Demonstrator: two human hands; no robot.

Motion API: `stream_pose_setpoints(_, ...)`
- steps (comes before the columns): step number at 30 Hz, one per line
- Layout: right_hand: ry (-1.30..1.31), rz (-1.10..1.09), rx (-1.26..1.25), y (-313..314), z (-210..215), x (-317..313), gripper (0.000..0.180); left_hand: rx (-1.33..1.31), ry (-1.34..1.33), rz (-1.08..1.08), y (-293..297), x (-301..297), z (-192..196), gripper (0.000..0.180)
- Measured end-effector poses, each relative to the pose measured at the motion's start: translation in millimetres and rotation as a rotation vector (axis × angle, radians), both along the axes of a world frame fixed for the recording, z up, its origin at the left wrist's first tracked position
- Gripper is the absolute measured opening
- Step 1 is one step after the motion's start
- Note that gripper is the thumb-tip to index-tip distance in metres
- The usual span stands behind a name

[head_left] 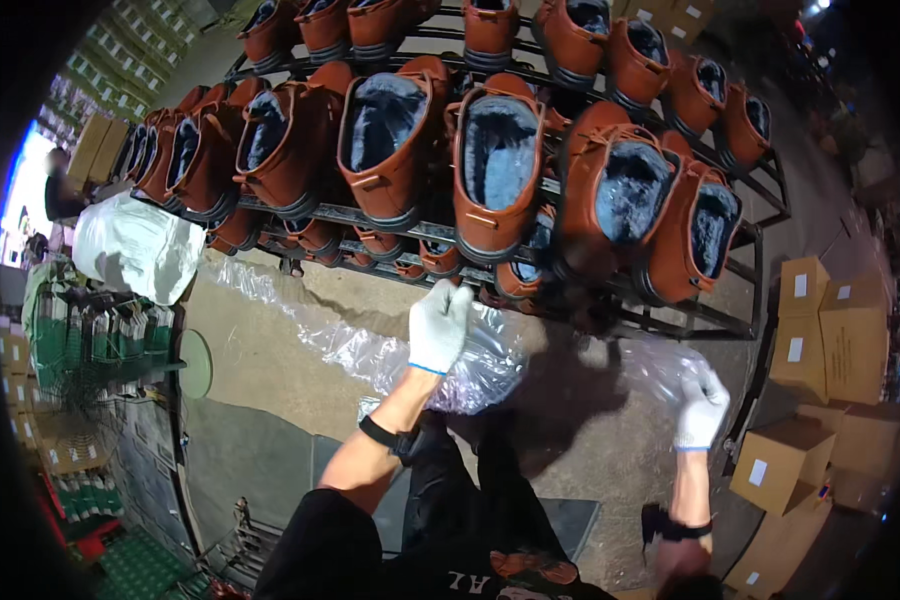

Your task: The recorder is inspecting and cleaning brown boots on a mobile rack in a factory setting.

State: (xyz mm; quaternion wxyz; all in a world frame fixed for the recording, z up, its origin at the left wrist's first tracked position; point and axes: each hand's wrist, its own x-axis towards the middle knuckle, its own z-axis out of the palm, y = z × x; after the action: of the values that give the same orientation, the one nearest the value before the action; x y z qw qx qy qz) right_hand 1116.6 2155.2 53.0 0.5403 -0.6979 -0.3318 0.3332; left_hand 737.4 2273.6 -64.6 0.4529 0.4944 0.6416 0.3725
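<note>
Both gloved hands grip the clear plastic sheet point(390, 350): left hand point(439, 325) pinches its upper edge, right hand point(701, 408) its far end. Sheet lies slack on the floor, not yet over the rack point(670, 320) of brown fleece-lined boots point(495, 165); all boots uncovered.

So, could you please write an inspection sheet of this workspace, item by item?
Surface: concrete floor, partly covered by clear plastic sheet.
Job's things: brown fur-lined boots in rows on black metal rack.
Clutter: white sack; cardboard boxes.
Grips: left hand, gloved, raised toward the lower boots; right hand, gloved, at the plastic; whether either holds anything cannot be told.
Cables: nothing seen.
Surroundings: stacked boxes beyond the rack.
</note>
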Motion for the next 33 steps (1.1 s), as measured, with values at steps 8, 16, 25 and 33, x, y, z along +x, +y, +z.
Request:
stream_pose_setpoints(8, 0.607, 0.089, 0.154, 77, -31, -173, 0.022, 0.370, 0.554, -0.564, 11, 18, -46, 0.019)
stream_pose_setpoints(16, -1.192, 0.393, -0.446, 158, -104, -231, 0.007, 0.304, 0.487, -0.678, -10, 1, -28, 0.021)
stream_pose_setpoints(25, -1.261, 0.747, -0.382, 156, -105, -202, 0.018, 0.344, 0.467, -0.688, 8, 16, -24, 0.022)
stream_pose_setpoints(33, -0.557, 0.487, 0.006, 76, -51, -184, 0.055, 0.119, -0.418, -0.707, 12, 4, 24, 0.050)
